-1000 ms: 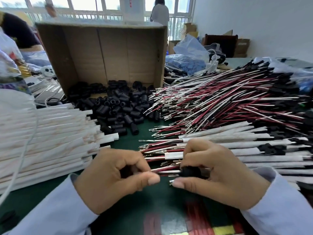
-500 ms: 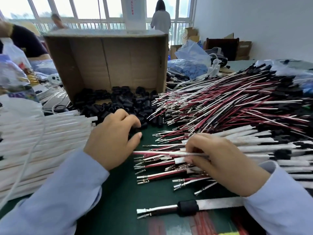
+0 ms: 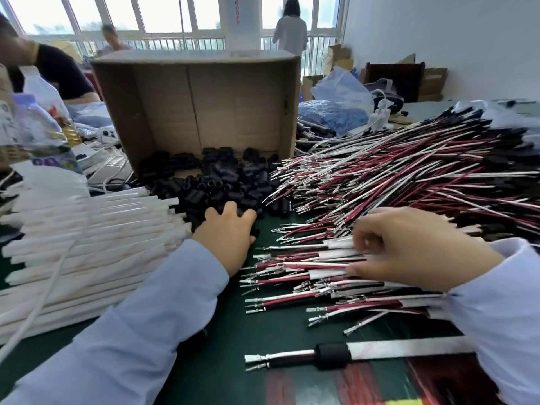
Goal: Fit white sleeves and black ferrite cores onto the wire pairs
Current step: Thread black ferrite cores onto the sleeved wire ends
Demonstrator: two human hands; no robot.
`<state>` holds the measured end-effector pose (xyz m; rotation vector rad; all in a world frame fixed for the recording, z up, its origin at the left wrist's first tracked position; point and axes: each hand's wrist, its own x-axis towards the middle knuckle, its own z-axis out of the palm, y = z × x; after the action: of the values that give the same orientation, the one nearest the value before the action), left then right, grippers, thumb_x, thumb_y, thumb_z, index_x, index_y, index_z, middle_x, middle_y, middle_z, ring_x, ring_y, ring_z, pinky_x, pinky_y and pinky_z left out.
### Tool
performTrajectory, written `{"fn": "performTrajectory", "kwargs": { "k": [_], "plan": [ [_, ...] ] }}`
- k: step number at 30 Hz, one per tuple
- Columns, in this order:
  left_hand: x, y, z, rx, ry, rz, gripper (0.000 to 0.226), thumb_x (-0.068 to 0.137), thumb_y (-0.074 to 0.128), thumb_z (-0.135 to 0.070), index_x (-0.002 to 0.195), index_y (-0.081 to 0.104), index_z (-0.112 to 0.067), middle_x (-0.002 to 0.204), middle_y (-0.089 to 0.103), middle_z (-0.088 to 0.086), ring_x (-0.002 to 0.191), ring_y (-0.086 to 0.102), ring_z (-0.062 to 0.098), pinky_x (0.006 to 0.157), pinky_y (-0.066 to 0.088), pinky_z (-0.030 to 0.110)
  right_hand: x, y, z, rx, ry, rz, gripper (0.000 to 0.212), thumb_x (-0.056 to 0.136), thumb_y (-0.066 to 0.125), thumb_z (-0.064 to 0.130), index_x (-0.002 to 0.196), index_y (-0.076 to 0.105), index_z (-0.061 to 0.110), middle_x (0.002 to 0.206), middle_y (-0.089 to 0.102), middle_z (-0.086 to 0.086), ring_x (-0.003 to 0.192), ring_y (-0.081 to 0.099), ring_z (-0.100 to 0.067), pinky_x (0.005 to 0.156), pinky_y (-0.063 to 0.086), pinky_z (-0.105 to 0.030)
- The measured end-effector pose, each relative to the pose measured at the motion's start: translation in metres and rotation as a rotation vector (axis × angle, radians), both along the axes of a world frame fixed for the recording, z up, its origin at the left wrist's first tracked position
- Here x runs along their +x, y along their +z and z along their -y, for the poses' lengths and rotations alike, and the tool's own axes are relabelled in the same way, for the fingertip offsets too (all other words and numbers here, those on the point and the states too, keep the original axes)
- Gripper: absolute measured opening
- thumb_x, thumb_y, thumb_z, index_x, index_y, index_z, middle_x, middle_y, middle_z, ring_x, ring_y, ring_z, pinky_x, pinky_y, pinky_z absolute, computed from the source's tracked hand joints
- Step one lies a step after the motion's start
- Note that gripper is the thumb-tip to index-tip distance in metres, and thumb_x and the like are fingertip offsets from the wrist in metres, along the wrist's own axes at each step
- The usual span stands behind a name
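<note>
Counter (image 3: 228, 361): dark green surface, which carries everything below.
Finished pair (image 3: 280, 358): nearest item, lying flat and crosswise, with its metal terminals pointing left. It is apart from both hands.
Fitted core (image 3: 333, 355): a black ferrite core on the finished pair, butted against the left end of its fitted sleeve (image 3: 409, 347), which is flat and white and runs under the right cuff.
Sleeved wire pairs (image 3: 292, 299): a loose layer of red-and-white pairs, already in white sleeves, with terminals to the left. They lie just beyond the finished pair.
Right hand (image 3: 409, 249): on top of the sleeved wire pairs, with fingers curled down and the thumb tip against one pair. The view is motion-blurred, so I cannot tell whether a pair is actually pinched.
Left hand (image 3: 226, 232): well apart from the right hand, knuckles up, with fingers curled into the near edge of the core pile. The fingertips are hidden, so I cannot tell whether it grips a core.
Empty sleeves (image 3: 87, 244): a stack of white tubes left of the left hand, with a white cable (image 3: 49, 282) draped across it.
Core pile (image 3: 216, 188): loose black ferrite cores spilling from the open cardboard box (image 3: 204, 103).
Bare wire pairs (image 3: 394, 176): a large red-and-white heap to the right of the box, with black connectors at the far ends.
Far: a blue plastic bag (image 3: 336, 112) behind the heap, and a person in white (image 3: 289, 27) at the windows.
</note>
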<state>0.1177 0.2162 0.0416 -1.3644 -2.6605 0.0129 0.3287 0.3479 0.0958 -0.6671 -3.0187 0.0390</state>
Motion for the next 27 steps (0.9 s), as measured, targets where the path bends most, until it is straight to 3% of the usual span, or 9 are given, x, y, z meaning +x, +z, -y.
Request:
{"fn": "performTrajectory", "kwargs": {
  "k": [2,6,10,14,18,19,21,23,27],
  "plan": [
    [-0.004,-0.002,-0.001,0.037,-0.023,0.043,0.035,0.098,0.046,-0.037,0.128,0.039,-0.021,0.124,0.039,0.007,0.106,0.046,0.031,0.077,0.045,0.036,-0.015,-0.009,0.016,0.088,0.071,-0.056,0.043,0.073,0.044,0.071,0.095,0.051,0.036,0.091,0.046,0.017,0.087,0.044,-0.006,0.071,0.038,-0.027],
    [-0.009,-0.005,-0.001,0.091,-0.082,0.138,0.034,0.095,0.051,-0.041,0.117,0.043,-0.017,0.118,0.042,0.004,0.1,0.051,0.028,0.075,0.04,0.033,-0.04,-0.022,0.036,0.088,0.231,-0.132,0.023,0.093,0.046,0.043,0.105,0.056,0.025,0.105,0.052,0.007,0.105,0.048,-0.015,0.085,0.039,-0.028],
    [-0.006,-0.008,-0.004,0.123,-0.213,0.175,0.029,0.095,0.051,-0.038,0.116,0.045,-0.018,0.118,0.044,0.001,0.097,0.052,0.025,0.08,0.041,0.034,-0.04,-0.028,0.036,0.017,0.265,-0.252,0.014,0.096,0.044,0.027,0.096,0.054,0.017,0.097,0.053,0.005,0.092,0.047,-0.014,0.077,0.032,-0.021],
    [-0.007,-0.004,-0.005,0.114,-0.296,0.158,0.027,0.096,0.051,-0.032,0.121,0.05,-0.02,0.121,0.047,-0.001,0.106,0.052,0.023,0.09,0.041,0.035,-0.037,-0.025,0.045,-0.093,0.28,-0.371,0.008,0.096,0.043,0.02,0.095,0.048,0.014,0.071,0.053,0.001,0.062,0.045,-0.019,0.064,0.041,-0.035],
    [-0.009,0.019,0.01,0.532,-0.316,0.245,0.017,0.096,0.051,-0.028,0.109,0.056,-0.017,0.102,0.058,-0.002,0.093,0.055,0.017,0.082,0.044,0.032,-0.032,-0.017,0.037,-0.13,0.264,-0.436,0.022,0.098,0.037,0.037,0.092,0.05,0.021,0.053,0.046,0.005,0.048,0.042,-0.012,0.053,0.034,-0.03],
    [-0.005,0.024,0.016,0.661,-0.319,0.405,0.013,0.096,0.052,-0.028,0.104,0.057,-0.019,0.093,0.061,-0.004,0.083,0.057,0.013,0.074,0.047,0.03,-0.029,-0.015,0.035,-0.154,0.255,-0.404,0.033,0.095,0.031,0.049,0.09,0.052,0.023,0.053,0.046,0.006,0.049,0.043,-0.01,0.053,0.033,-0.027],
    [0.012,0.031,0.029,0.845,-0.296,0.993,0.013,0.092,0.054,-0.029,0.098,0.061,-0.019,0.081,0.065,-0.006,0.063,0.056,0.008,0.052,0.045,0.024,-0.022,-0.015,0.033,-0.257,0.256,-0.335,0.046,0.085,0.028,0.066,0.085,0.054,0.028,0.054,0.049,0.006,0.051,0.045,-0.008,0.052,0.032,-0.02],
    [0.032,0.03,0.039,0.849,-0.221,1.522,0.025,0.08,0.054,-0.032,0.096,0.064,-0.014,0.077,0.067,-0.002,0.055,0.054,0.007,0.042,0.04,0.019,-0.016,-0.016,0.03,-0.375,0.3,-0.321,0.044,0.083,0.038,0.066,0.079,0.058,0.027,0.055,0.049,0.0,0.05,0.044,-0.008,0.05,0.033,-0.017],
    [0.055,0.021,0.047,0.644,-0.183,1.871,0.03,0.078,0.053,-0.026,0.1,0.061,-0.007,0.077,0.067,0.003,0.052,0.051,0.008,0.038,0.037,0.016,-0.008,-0.021,0.021,-0.506,0.342,-0.322,0.039,0.086,0.047,0.054,0.065,0.054,0.022,0.057,0.05,-0.001,0.05,0.044,-0.007,0.05,0.033,-0.016]
  ]
}}
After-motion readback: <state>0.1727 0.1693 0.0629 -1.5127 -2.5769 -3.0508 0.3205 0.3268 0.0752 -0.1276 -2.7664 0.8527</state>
